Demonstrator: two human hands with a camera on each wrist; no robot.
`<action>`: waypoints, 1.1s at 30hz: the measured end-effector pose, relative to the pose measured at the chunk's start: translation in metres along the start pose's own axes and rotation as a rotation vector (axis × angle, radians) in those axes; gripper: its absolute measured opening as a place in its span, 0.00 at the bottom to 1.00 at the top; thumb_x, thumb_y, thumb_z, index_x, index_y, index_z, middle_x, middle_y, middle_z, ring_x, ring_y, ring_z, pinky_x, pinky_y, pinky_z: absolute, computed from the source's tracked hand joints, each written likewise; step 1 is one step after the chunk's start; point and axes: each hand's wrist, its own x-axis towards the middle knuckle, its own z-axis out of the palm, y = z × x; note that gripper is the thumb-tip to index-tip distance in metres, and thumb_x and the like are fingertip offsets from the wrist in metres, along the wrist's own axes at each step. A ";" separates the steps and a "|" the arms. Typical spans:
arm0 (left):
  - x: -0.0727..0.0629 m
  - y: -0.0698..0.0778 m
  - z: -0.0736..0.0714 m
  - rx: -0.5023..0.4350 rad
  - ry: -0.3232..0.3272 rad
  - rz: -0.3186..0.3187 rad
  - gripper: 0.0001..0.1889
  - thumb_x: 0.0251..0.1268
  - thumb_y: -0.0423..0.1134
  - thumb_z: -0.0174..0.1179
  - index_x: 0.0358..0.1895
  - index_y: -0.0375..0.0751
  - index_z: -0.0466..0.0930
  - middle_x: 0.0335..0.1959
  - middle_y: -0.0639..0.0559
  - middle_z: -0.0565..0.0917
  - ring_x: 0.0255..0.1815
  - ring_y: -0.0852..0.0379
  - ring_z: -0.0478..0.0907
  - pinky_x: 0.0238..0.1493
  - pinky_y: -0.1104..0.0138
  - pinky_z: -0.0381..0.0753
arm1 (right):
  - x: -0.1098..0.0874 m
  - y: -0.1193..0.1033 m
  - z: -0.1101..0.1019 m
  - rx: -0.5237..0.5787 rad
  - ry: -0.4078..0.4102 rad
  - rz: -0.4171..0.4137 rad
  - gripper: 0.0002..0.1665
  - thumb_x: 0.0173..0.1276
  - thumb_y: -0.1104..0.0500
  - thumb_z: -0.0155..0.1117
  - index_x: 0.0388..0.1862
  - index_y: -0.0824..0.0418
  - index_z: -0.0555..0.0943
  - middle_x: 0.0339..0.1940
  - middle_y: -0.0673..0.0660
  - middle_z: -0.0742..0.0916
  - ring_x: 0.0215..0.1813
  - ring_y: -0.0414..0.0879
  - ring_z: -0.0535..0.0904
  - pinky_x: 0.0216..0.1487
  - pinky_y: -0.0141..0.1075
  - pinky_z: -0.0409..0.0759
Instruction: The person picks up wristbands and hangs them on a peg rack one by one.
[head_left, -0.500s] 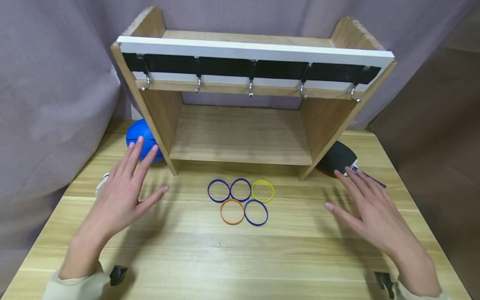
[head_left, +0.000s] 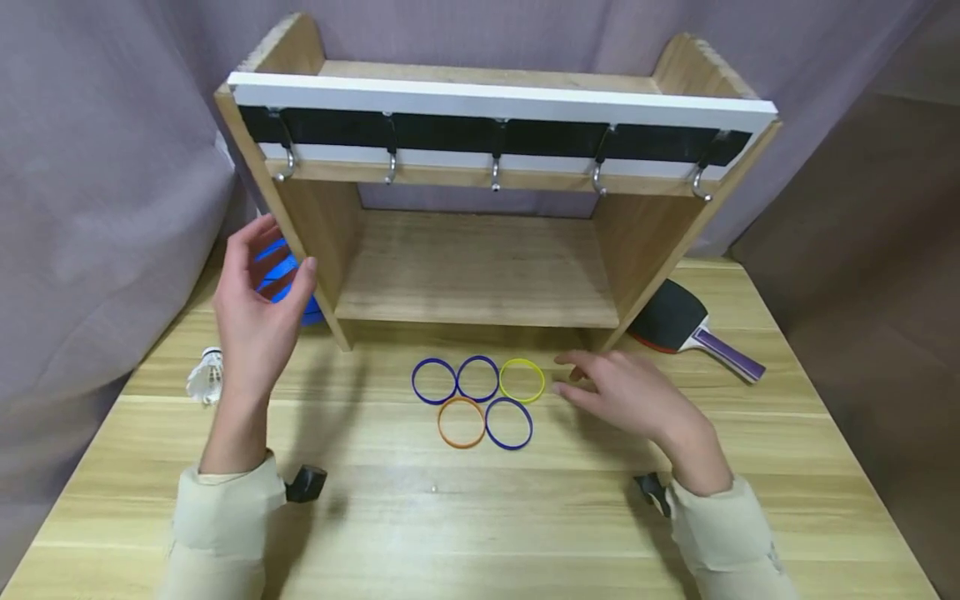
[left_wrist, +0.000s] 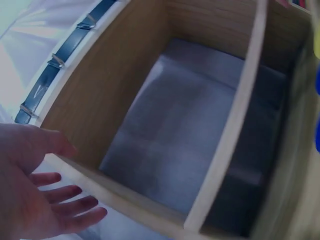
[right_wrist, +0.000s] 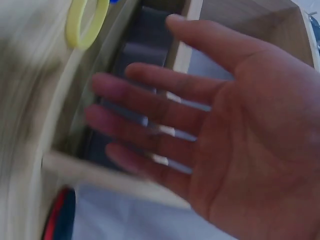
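Note:
My left hand (head_left: 255,325) is at the left side panel of a wooden shelf (head_left: 480,271), thumb on the inner side and fingers outside; the left wrist view shows no firm grip. Behind that hand a blue ball (head_left: 276,271) is partly hidden. My right hand (head_left: 622,387) hovers just right of a yellow ring (head_left: 543,381), holding nothing, its fingers spread loosely in the right wrist view. Beside the yellow ring lie an orange ring (head_left: 461,447) and three dark blue rings (head_left: 413,382), all flat on the table.
Several metal hooks (head_left: 496,171) hang from a black strip along the shelf's white front board (head_left: 502,96). On the right lies a table tennis bat (head_left: 671,317), partly behind the shelf's right panel. A shuttlecock (head_left: 206,377) sits at the left on the wooden table (head_left: 480,525).
My left hand has moved forward to the shelf's left panel, uncovering the shuttlecock. My right hand has swung leftward from the bat to beside the yellow ring. The rings stay put.

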 end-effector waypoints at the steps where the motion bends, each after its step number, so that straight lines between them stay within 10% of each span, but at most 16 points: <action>1: 0.002 -0.003 0.001 -0.001 0.012 -0.010 0.27 0.62 0.34 0.66 0.65 0.45 0.71 0.58 0.51 0.78 0.55 0.50 0.79 0.52 0.63 0.83 | 0.005 -0.003 0.003 0.010 -0.027 0.019 0.26 0.70 0.44 0.62 0.58 0.60 0.80 0.38 0.49 0.88 0.40 0.45 0.84 0.39 0.46 0.83; 13: 0.013 -0.027 0.006 0.083 0.075 -0.048 0.24 0.58 0.31 0.68 0.58 0.43 0.73 0.49 0.51 0.80 0.45 0.56 0.80 0.43 0.70 0.84 | 0.030 -0.009 0.024 0.069 -0.147 0.106 0.27 0.69 0.45 0.63 0.59 0.60 0.79 0.32 0.46 0.84 0.36 0.41 0.78 0.39 0.45 0.80; 25: 0.013 -0.035 0.012 0.126 0.119 -0.006 0.23 0.57 0.28 0.68 0.56 0.35 0.72 0.44 0.48 0.80 0.40 0.56 0.80 0.39 0.71 0.84 | 0.043 -0.001 0.047 0.015 -0.020 0.106 0.18 0.68 0.51 0.66 0.49 0.61 0.82 0.20 0.45 0.76 0.24 0.43 0.71 0.21 0.36 0.70; 33: 0.013 -0.033 0.012 0.127 0.123 0.010 0.22 0.58 0.28 0.67 0.56 0.36 0.73 0.43 0.48 0.80 0.39 0.58 0.79 0.39 0.72 0.84 | 0.050 0.006 0.054 0.020 0.050 0.144 0.08 0.65 0.58 0.68 0.42 0.58 0.84 0.26 0.46 0.83 0.28 0.43 0.77 0.26 0.40 0.77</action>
